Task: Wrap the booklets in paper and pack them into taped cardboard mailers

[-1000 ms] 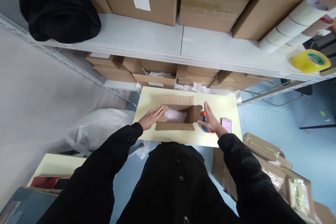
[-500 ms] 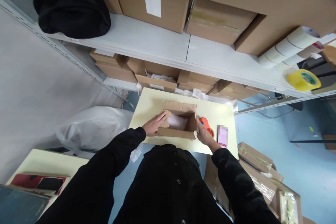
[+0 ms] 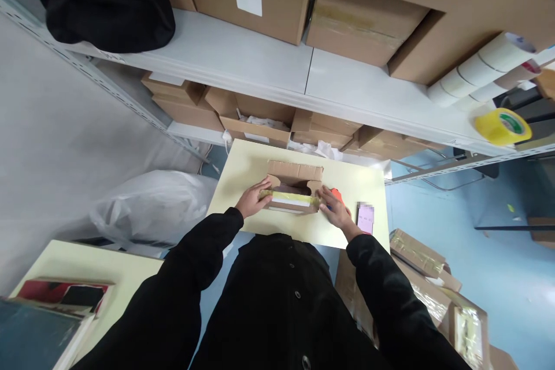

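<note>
A small cardboard box [image 3: 286, 208] stands on the pale yellow table [image 3: 236, 165] before me, its far flap [image 3: 295, 171] raised. The two short end flaps lean inward over the opening. Along the near long flap's edge runs a strip of yellowish tape [image 3: 295, 197]. My left hand [image 3: 254, 199] is closed on the box's left end, thumb near the taped edge. At the right end, my right hand [image 3: 333, 207] grips the near corner with bent fingers. Just behind that hand shows an orange-red tape dispenser [image 3: 336, 193], partly hidden. The box's contents are mostly covered.
A phone [image 3: 365, 218] lies at the table's right side. Above the far edge runs a grey shelf [image 3: 243, 52] with large cartons, tape rolls [image 3: 485, 69] and a black cloth item [image 3: 104, 3]. Clear plastic [image 3: 154, 205] lies left; taped cartons [image 3: 420, 254] lie on the floor at right.
Both hands have come in onto the box's ends. The end flaps have tipped inward, and the near flap has swung up, bringing its tape strip into view.
</note>
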